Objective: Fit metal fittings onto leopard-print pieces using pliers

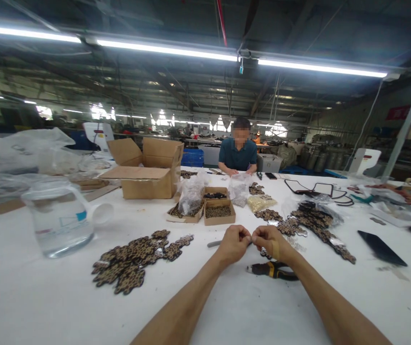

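Observation:
My left hand (234,243) and my right hand (270,242) meet fingertip to fingertip over the white table (176,306). Both are closed in a pinch; whatever lies between the fingers is too small to name. A grey tool handle (214,244) pokes out at the left of my left hand. Below my right hand lie black-and-yellow pliers (273,270). Leopard-print pieces are heaped at the left (129,258), with another heap of leopard-print pieces (315,220) at the right. Small boxes of metal parts (219,213) stand beyond my hands.
A water pitcher (59,218) stands at the left, near an open cardboard box (147,184). A dark phone-like slab (381,247) lies at the right. Across the table sits a person (238,152). Plastic bags (193,191) rest on the small boxes.

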`<state>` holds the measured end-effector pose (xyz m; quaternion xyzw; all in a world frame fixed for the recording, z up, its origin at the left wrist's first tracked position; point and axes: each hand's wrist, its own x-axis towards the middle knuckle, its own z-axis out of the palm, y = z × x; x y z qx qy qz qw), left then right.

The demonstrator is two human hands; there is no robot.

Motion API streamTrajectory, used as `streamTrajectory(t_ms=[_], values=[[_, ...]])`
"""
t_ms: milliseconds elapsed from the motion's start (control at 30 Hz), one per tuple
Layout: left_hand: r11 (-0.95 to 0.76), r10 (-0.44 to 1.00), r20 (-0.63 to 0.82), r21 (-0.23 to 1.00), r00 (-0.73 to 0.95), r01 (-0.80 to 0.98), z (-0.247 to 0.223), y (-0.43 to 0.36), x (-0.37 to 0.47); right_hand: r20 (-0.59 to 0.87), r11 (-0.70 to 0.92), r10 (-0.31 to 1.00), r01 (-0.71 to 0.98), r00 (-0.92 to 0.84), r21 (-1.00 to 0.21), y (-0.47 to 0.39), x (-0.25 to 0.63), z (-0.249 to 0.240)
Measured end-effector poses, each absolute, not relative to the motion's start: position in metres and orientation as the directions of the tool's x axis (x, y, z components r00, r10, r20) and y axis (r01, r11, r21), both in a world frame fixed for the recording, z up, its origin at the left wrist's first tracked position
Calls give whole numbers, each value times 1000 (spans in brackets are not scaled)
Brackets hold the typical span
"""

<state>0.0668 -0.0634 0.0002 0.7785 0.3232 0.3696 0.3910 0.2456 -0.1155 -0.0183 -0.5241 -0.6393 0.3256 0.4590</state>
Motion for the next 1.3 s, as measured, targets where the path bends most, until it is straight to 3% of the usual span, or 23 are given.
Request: streamTrajectory(t_ms=[233,500,600,800,933,1167,1300], values=[[-552,770,339,780,541,296,3,-65,63,254,242,967,381,-19,-892,-116,240,-19],[-537,775,323,789,544,297,-2,-57,63,244,202,968,397,58,-895,-111,237,-23],[-539,799,314,751,513,380,-11,-51,58,286,180,952,547,113,-817,-110,238,-26],[-534,845,344,534,408,655,-31,-48,50,315,193,948,712,42,-676,-116,215,-30],[-515,856,300,563,421,646,-32,-47,48,333,170,941,768,60,-618,-113,191,-37],[-421,904,262,694,339,584,-23,-53,50,248,5,929,660,275,-751,-106,177,-49],[-276,961,236,769,145,577,-19,-56,54,56,-105,917,374,396,-921,-104,173,-55]])
